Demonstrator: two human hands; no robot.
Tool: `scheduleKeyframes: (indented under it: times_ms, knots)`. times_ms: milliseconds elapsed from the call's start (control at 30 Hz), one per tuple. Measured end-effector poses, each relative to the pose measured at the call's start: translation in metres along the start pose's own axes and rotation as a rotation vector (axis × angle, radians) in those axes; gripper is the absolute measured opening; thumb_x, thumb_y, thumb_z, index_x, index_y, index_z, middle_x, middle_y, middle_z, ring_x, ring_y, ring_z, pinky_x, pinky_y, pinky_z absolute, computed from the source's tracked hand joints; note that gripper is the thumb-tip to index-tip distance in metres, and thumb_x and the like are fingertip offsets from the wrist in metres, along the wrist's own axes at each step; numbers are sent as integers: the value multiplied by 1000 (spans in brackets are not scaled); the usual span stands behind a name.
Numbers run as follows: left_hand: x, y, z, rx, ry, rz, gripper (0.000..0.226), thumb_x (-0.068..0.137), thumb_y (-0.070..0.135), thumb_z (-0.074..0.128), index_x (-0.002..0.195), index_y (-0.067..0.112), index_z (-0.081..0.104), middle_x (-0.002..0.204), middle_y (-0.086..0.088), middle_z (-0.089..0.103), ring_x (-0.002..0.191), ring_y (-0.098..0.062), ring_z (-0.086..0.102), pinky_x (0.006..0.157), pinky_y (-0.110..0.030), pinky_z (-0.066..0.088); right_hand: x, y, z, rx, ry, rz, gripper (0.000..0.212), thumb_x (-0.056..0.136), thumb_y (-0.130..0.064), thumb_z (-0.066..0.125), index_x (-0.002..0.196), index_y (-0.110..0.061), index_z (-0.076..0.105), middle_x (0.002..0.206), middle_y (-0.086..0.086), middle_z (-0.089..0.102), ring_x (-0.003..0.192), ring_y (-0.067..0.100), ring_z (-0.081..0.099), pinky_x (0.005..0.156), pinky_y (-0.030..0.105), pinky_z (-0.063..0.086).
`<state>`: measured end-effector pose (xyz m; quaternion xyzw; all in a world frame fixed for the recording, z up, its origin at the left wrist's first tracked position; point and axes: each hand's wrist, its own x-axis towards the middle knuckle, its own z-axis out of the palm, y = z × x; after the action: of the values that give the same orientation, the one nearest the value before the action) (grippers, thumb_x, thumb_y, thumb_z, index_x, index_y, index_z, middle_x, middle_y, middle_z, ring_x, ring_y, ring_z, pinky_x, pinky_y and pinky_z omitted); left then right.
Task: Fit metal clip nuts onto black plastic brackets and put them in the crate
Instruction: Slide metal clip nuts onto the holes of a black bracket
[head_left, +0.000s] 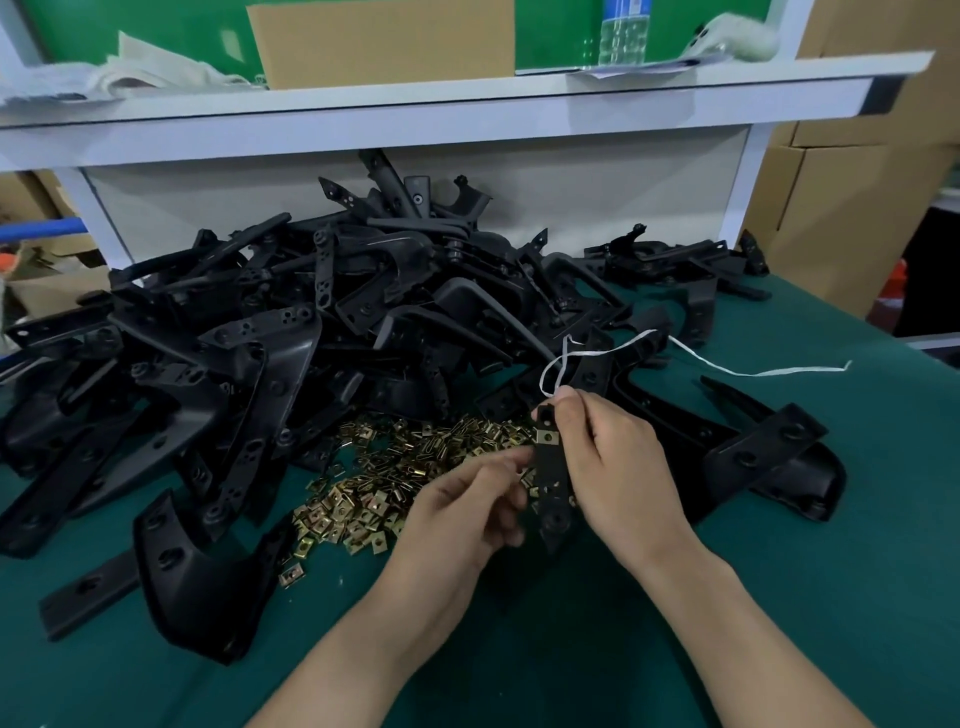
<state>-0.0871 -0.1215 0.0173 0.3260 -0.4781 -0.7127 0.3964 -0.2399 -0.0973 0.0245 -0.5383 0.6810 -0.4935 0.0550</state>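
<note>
Head view: right hand (613, 467) grips a black plastic bracket (551, 478) over the green counter (623, 649), with one brass-coloured metal clip nut (548, 438) seated near its top.
Left hand (462, 514) curls at the bracket's edge; I cannot tell whether it pinches a nut. Likely trouble: the white string (753, 371) by the right fingertips snagging, or a nut seating crooked.

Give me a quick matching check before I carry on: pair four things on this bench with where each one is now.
Things:
1 held bracket
2 clip nuts
3 white string
4 cardboard box

Places:
A on the upper shelf
B heaped on the green mat
C gripped in the right hand
D trailing off the bracket pile to the right

Pairs: 1-C, 2-B, 3-D, 4-A.
</note>
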Motion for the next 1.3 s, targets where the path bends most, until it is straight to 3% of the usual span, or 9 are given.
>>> scheduleKeyframes:
  times_ms: [233, 333, 500, 633, 767, 1000, 1300]
  knots:
    - [5, 0, -6, -142, -73, -24, 26, 95, 13, 56, 113, 11, 75, 92, -9, 73, 75, -15, 67, 71, -28, 58, -1, 0, -2, 39, -22, 32, 42, 105, -46, 35, 88, -22, 65, 74, -6, 69, 72, 9, 67, 71, 43, 54]
    - [6, -2, -7, -117, -96, 17, 29, 98, 12, 52, 122, 10, 68, 99, -10, 74, 81, -16, 69, 79, -34, 57, 0, 0, -2, 37, 2, 27, 42, 105, -45, 35, 88, -23, 67, 78, -9, 69, 75, 7, 65, 72, 40, 54]
    - [6, -5, -6, -74, -115, 87, 31, 92, 21, 57, 120, 13, 65, 106, -8, 74, 86, -16, 69, 81, -34, 58, 2, 0, -3, 50, 20, 29, 41, 107, -43, 37, 86, -24, 67, 74, -10, 66, 72, 9, 63, 70, 41, 52]
    - [6, -6, -6, -46, -121, 101, 33, 89, 26, 61, 118, 13, 66, 106, -7, 75, 87, -17, 69, 83, -36, 57, 2, 0, -3, 62, 26, 28, 42, 106, -43, 36, 87, -25, 68, 77, -11, 67, 75, 6, 64, 70, 37, 52]
    - [4, -6, -6, -34, -133, 98, 23, 91, 31, 60, 101, 19, 76, 97, -6, 74, 87, -18, 69, 82, -33, 57, 2, 0, -3, 63, 25, 25, 43, 106, -43, 36, 86, -22, 68, 76, -8, 67, 74, 9, 64, 71, 40, 52]
    - [3, -2, -3, -32, -143, 83, 23, 91, 36, 60, 84, 23, 78, 90, -6, 74, 81, -16, 69, 77, -28, 57, 2, 1, -3, 58, 36, 12, 44, 106, -43, 36, 84, -20, 67, 74, -6, 66, 72, 11, 63, 70, 42, 51]
    - [2, -1, -5, -59, -131, 93, 19, 88, 26, 64, 101, 21, 77, 87, -1, 69, 77, -11, 63, 74, -30, 54, 3, 3, -2, 84, 41, -3, 44, 107, -42, 38, 73, -23, 58, 68, -5, 60, 62, 14, 57, 59, 36, 46]
